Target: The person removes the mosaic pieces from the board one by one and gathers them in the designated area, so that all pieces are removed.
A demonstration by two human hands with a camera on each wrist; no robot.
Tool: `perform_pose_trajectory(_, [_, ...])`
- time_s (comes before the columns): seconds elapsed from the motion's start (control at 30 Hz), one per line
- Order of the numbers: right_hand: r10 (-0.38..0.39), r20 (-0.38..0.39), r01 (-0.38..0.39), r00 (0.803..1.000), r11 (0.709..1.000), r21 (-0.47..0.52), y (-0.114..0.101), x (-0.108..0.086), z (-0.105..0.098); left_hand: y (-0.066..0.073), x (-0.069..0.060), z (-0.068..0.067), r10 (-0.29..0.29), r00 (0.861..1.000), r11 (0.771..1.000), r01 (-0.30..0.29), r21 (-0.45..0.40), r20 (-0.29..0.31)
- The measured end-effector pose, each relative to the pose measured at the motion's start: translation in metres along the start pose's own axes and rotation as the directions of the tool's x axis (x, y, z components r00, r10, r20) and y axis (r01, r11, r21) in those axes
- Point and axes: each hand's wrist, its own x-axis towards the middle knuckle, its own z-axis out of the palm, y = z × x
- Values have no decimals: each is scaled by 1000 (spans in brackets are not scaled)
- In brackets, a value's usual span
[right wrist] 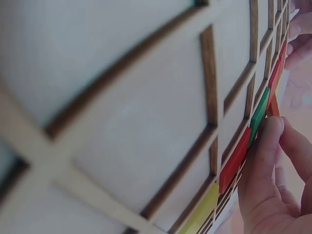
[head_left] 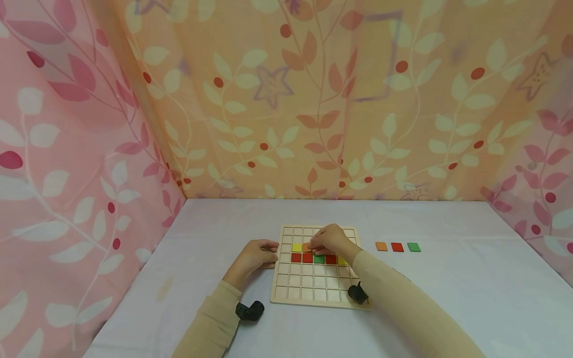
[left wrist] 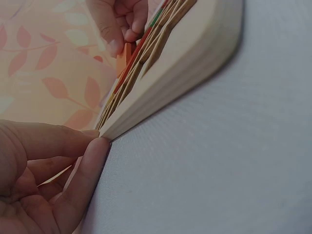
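Note:
The left hand (head_left: 254, 257) is at the left edge of a wooden grid board (head_left: 301, 294); in the left wrist view its thumb and a finger (left wrist: 80, 173) pinch that edge. Over the board, the right hand (head_left: 333, 240) pinches an orange tile (head_left: 306, 247), just right of a yellow tile (head_left: 297, 247). In the right wrist view the orange tile (right wrist: 274, 105) stands tilted at the fingertips of the right hand (right wrist: 275, 180), beside a green tile (right wrist: 259, 111). The row nearer the person holds red, green and yellow tiles. The right hand hides part of the upper rows.
Three loose tiles lie in a line right of the board: orange (head_left: 381, 246), red (head_left: 397, 247) and green (head_left: 414, 247). Black devices sit at the left wrist (head_left: 250, 311) and right wrist (head_left: 357, 293). Patterned cloth (head_left: 313, 99) surrounds the white table (head_left: 224, 219).

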Motion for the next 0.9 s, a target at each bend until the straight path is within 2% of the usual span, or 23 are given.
perform_pose_trajectory(0.2, [-23,-7,23,1000,1000,6,1,-1,-4,2,0,1,-2,1000,1000,2,4,-2])
perform_pose_trajectory(0.3, [-10,-7,10,1000,999,31,0,-5,-9,2,0,2,-6,1000,1000,6,1,1])
perform_pose_trajectory(0.47, [-15,9,15,1000,997,76,2,-15,-27,2,0,2,-8,1000,1000,8,6,0])
perform_pose_trajectory(0.9, [-35,-9,36,999,997,65,17,-28,-75,0,0,0,-8,1000,1000,8,12,-8])
